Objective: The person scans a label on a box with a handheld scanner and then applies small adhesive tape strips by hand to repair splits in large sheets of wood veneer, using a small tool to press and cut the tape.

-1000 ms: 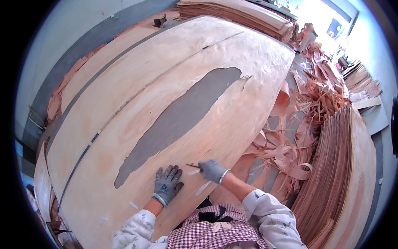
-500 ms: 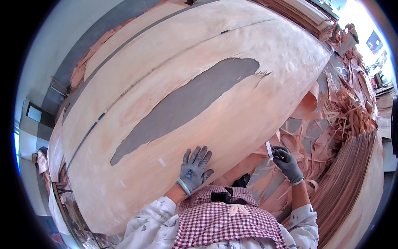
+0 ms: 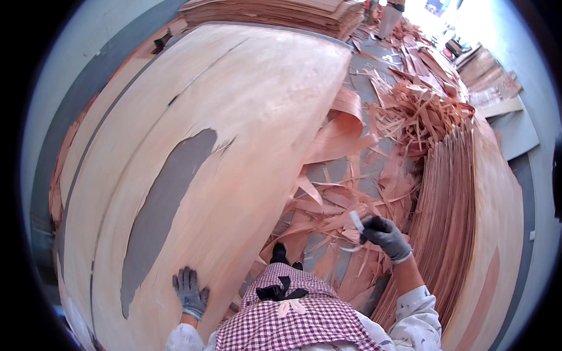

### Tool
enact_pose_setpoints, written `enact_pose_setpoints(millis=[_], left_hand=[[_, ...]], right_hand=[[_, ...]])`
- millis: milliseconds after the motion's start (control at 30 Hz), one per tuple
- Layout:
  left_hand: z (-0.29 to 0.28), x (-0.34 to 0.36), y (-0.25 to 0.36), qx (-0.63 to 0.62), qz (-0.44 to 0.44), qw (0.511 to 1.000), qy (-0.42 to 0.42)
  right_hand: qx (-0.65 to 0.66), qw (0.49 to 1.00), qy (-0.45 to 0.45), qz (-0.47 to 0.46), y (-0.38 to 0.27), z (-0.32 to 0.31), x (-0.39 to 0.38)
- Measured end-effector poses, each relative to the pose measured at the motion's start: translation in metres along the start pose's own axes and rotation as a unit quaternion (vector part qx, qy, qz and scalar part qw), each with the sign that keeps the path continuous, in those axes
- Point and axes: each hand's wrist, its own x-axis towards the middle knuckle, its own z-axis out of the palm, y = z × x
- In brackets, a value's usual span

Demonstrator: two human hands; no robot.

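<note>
A wide, pale wood veneer sheet (image 3: 252,158) lies on my left, with a long, jagged hole (image 3: 167,205) in it that shows a grey surface. My left hand (image 3: 190,293), in a grey glove, rests flat near the sheet's near part, to the right of the hole's lower end, fingers spread. Over the littered floor, off the sheet's right edge, my gloved right hand (image 3: 384,237) is closed on a short white strip (image 3: 356,222) that sticks up from the fingers. What the strip is made of, and whether something else sits in that palm, I cannot make out.
Torn veneer scraps (image 3: 345,199) cover the floor between the sheet and a tall stack of veneer (image 3: 448,210) on the right. A curled piece (image 3: 342,126) hangs by the sheet's right edge. Another veneer stack (image 3: 281,17) stands at the far end, where a person (image 3: 389,20) is partly visible.
My view has swung to the right, so the sheet now sits further left. My left hand still lies flat on it; my right hand still holds the white strip.
</note>
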Motion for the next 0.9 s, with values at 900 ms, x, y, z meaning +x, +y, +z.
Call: enact_pose_setpoints(millis=[900], left_hand=[[-0.062,0.583,0.263,-0.203,0.201,0.938,0.195]], right_hand=[[-0.017,0.977,-0.037,0.207,0.017,-0.237,0.117]])
